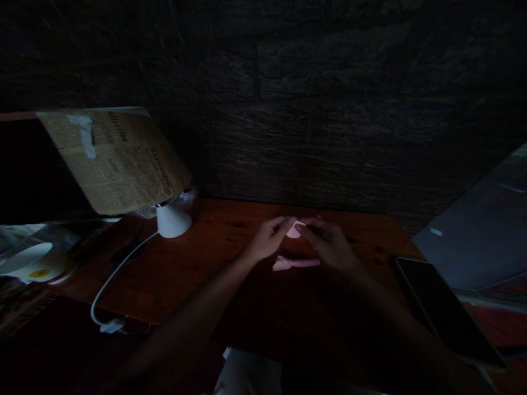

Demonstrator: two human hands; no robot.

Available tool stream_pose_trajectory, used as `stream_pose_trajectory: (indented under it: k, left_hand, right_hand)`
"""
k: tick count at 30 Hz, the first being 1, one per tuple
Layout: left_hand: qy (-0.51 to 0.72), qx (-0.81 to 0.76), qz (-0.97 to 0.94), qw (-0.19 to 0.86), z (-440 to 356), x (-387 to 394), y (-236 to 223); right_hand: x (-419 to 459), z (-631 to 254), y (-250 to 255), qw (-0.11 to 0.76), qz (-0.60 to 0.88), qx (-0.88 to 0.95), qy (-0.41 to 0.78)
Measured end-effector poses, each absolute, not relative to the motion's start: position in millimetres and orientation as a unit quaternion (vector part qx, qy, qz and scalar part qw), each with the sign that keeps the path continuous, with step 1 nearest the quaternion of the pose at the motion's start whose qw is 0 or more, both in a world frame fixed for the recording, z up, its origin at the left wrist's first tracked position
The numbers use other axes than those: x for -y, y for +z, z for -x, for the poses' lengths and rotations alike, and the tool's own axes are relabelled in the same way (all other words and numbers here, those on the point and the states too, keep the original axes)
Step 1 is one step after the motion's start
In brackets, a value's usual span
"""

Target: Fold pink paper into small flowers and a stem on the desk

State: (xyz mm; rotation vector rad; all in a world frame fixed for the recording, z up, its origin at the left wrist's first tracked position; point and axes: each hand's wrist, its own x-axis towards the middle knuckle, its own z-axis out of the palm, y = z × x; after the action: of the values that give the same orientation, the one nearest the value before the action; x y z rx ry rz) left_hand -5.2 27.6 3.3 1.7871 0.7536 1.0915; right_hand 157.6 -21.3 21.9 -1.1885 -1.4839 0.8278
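Note:
Over the wooden table, both hands meet at a pale pink piece (pixel 293 229) that looks like modelling clay, rounded and flattened. My left hand (pixel 269 236) pinches its left side between thumb and fingers. From the right, my right hand (pixel 327 241) grips the same piece, its thumb lying against the front. Just below the hands, a longer pink strip (pixel 296 264), lumpy at its left end, lies on the table. A small bright magenta bit (pixel 319 216) shows behind my right fingers, partly hidden. The dim light hides fine detail.
The wooden table (pixel 214 230) meets a dark brick wall (pixel 280 120). On the left stand a lamp with a newspaper-print shade (pixel 123 164), its white cord (pixel 102 288) and a white cup (pixel 35 263). A dark tablet (pixel 444 307) lies on the right.

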Motion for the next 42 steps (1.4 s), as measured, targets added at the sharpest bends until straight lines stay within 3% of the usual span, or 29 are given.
stream_pose_trajectory:
  k: [22,33,42]
  left_hand:
    - [0.453,-0.279,-0.718,0.448,2.1,-22.3,4.9]
    - [0.436,-0.324,-0.637,0.547,-5.9,-16.0,5.9]
    - [0.46,-0.295,-0.699,0.461,-3.0,-16.7,6.8]
  right_hand:
    - [21.3,-156.0,21.5,0.539,0.49,0.59,0.348]
    - [21.7,-151.2,18.5,0.59,0.508,0.533,0.33]
    - [24.0,-160.9,30.5,0.527,0.477,0.581,0.397]
